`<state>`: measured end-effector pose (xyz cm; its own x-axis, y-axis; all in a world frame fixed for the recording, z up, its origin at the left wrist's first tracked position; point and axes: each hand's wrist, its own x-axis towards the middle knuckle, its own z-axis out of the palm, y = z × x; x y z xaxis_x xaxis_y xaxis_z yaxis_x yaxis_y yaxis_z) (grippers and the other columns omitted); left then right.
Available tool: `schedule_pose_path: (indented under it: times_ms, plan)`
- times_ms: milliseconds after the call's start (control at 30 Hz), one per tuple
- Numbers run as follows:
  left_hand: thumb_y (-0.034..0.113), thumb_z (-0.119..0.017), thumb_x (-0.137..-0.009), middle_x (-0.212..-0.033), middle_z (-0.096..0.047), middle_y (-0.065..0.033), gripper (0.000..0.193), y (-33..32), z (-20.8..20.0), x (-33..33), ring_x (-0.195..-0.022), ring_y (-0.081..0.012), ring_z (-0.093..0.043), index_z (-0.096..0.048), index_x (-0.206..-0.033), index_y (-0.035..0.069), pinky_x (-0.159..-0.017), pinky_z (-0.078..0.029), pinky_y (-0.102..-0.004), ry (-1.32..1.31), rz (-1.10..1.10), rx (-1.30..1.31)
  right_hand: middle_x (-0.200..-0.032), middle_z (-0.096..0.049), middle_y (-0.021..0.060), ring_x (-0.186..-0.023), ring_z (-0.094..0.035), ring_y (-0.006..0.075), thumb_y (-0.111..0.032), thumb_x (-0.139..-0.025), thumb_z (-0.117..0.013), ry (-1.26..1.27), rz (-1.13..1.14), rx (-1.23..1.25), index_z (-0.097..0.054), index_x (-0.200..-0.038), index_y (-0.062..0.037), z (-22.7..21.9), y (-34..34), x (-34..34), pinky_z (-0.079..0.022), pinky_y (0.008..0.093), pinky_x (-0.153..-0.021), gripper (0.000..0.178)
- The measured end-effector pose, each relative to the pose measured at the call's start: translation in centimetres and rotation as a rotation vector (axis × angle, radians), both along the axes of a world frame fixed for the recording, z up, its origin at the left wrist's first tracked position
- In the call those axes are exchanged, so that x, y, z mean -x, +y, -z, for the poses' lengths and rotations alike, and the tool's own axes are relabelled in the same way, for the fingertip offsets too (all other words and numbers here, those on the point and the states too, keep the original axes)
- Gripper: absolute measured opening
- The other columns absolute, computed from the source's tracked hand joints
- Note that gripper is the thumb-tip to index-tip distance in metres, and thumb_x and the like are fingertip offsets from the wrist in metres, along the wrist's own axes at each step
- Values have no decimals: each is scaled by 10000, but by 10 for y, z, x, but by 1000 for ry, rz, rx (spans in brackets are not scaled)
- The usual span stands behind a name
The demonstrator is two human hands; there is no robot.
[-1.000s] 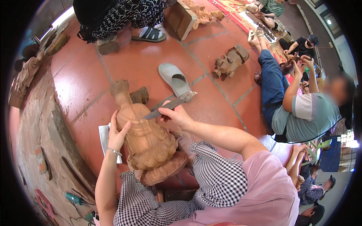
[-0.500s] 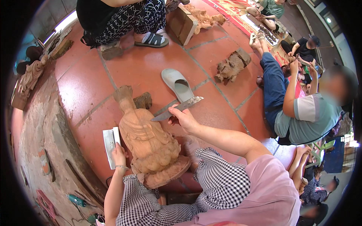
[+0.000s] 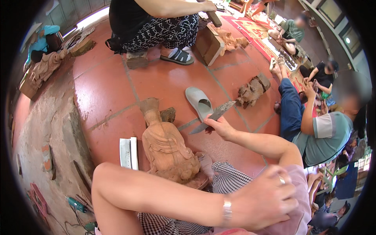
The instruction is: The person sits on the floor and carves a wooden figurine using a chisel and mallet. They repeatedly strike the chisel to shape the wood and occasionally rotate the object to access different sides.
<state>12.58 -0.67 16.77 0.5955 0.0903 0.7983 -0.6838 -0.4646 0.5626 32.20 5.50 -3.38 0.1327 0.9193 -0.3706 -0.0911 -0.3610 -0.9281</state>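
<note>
A pointed, flat grey knife blade (image 3: pixel 222 110) is gripped around its middle by my right hand (image 3: pixel 221 128), over the floor beside the grey slipper (image 3: pixel 199 102). My left arm crosses low in front of me. My left hand (image 3: pixel 262 201), somewhat blurred, lies at the pink sleeve (image 3: pixel 299 182) of my right arm, its bent fingers apart and no tool visible in it. A carved wooden seated figure (image 3: pixel 165 143) leans before my knees; my left forearm hides part of its base. Left of the figure lies a flat white-and-silver oblong piece (image 3: pixel 128 152).
A rough wood piece (image 3: pixel 253 91) lies right of the slipper. Ahead sits a person in patterned trousers (image 3: pixel 168 33) by a wooden block (image 3: pixel 209 45). Another person in jeans (image 3: pixel 290 105) sits at right. A large raw slab (image 3: pixel 51 129) with a teal power tool (image 3: pixel 76 204) fills the left.
My left hand has let go of the white-and-silver piece and swung across to my right sleeve. My right hand still holds the blade. The whole view has shifted.
</note>
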Motion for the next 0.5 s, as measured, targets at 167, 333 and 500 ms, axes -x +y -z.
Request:
schedule_pose_path:
  times_ms: [167, 333, 500]
  plan:
    - [410, -749, -758, -819, -661, -63, 281, -13, -23, 2, -848, -295, -620, -701, -866, 154, -789, -427, -450, 84, 85, 150, -779, -622, 40, -689, -631, 120, -252, -988, -606, -231, -228, 46, -579, -916, -42, -55, -2, -11, -513, 270, -611, 223]
    - [360, -739, -771, -796, -655, -51, 236, -18, -20, 13, -803, -279, -623, -687, -841, 141, -711, -450, -439, 109, 86, 232, -778, -624, 29, -689, -627, 105, -262, -997, -604, -382, -337, 76, -601, -877, -42, -87, -13, -13, -502, 262, -608, 250]
    - [326, -746, -792, -783, -645, -52, 222, -25, -16, 16, -822, -286, -627, -683, -884, 134, -727, -456, -423, 166, 225, 330, -761, -628, 21, -673, -607, 87, -277, -1000, -606, -462, -452, 18, -619, -854, -36, -108, -11, -7, -490, 251, -600, 282]
